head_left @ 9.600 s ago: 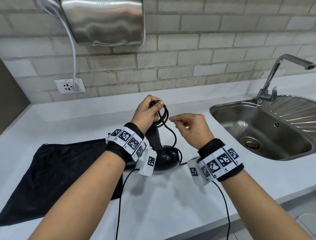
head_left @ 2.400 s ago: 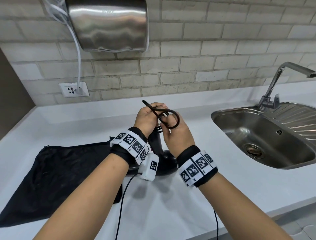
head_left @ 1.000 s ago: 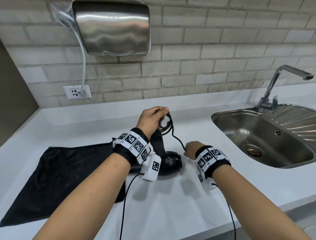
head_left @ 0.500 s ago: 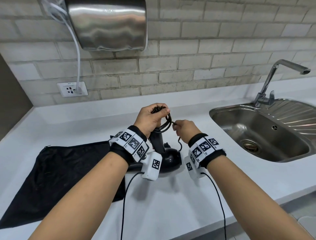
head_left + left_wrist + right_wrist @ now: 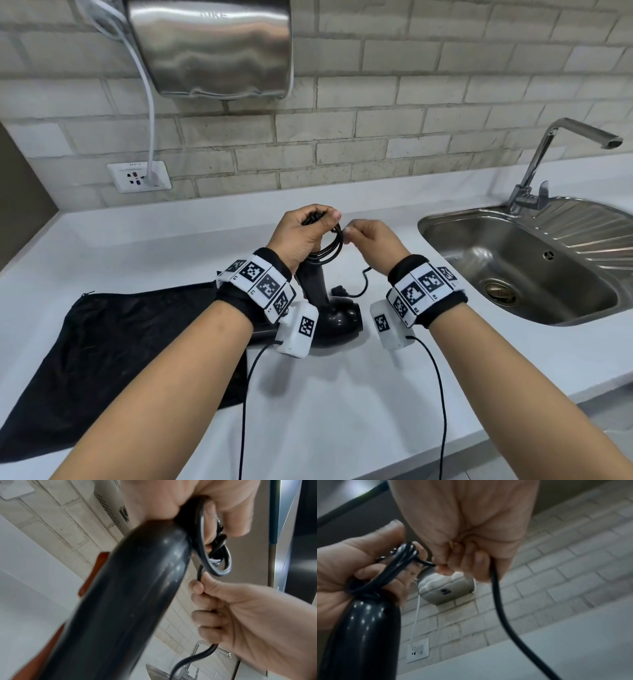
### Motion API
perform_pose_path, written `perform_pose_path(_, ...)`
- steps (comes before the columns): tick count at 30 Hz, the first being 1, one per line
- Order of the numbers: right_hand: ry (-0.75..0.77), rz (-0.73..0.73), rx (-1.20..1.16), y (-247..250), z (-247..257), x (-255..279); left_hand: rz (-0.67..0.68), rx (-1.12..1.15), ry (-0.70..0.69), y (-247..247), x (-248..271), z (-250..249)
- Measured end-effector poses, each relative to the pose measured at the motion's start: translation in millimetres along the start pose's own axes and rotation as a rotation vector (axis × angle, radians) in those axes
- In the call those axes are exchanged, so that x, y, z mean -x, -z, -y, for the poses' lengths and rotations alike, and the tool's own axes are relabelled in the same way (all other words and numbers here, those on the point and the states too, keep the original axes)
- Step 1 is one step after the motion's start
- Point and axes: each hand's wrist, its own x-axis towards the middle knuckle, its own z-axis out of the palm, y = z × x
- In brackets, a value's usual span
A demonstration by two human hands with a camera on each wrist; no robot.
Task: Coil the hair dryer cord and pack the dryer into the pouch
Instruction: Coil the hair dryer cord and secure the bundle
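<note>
The glossy black plastic hair dryer (image 5: 337, 317) stands at the centre of the head view, its barrel on the white countertop (image 5: 342, 411) and its handle pointing up. The left hand (image 5: 301, 236) has its fingers curled round the handle top, clamping several loops of the thin black rubber cord (image 5: 330, 248) there. The right hand (image 5: 371, 241), just beside it, pinches the free run of cord between thumb and fingertips (image 5: 195, 586), other fingers curled. Below it, a short tail runs down to the plug (image 5: 339, 291), which lies by the barrel.

Coiling looks nearly finished: I judge about 1 more loop is left. Next, the right hand should lay that loop under the left thumb, tuck in the plug, then free itself to open the flat black fabric pouch (image 5: 113, 359) lying at lower left, apparently still zipped.
</note>
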Motion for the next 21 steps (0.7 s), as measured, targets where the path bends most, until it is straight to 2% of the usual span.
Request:
perform_pose_path(4,0.034,-0.134,0.129,15.8,22.6,-12.0,0.028,-0.054,0.021,0.1,-4.2,-1.6)
perform_pose_path(11,0.138,-0.202,0.146,20.8,45.2,-7.0,0.144,-0.11,0.053,2.9,-6.5,-6.3)
perform_pose_path(16,0.232,-0.093,-0.004,19.9,32.1,3.7,-0.021,-0.041,0.001,0.8,-7.1,0.4)
perform_pose_path(21,0.119,0.124,0.111,11.1,-24.8,14.6,-0.088,0.1,0.016,-1.0,-7.2,1.2)
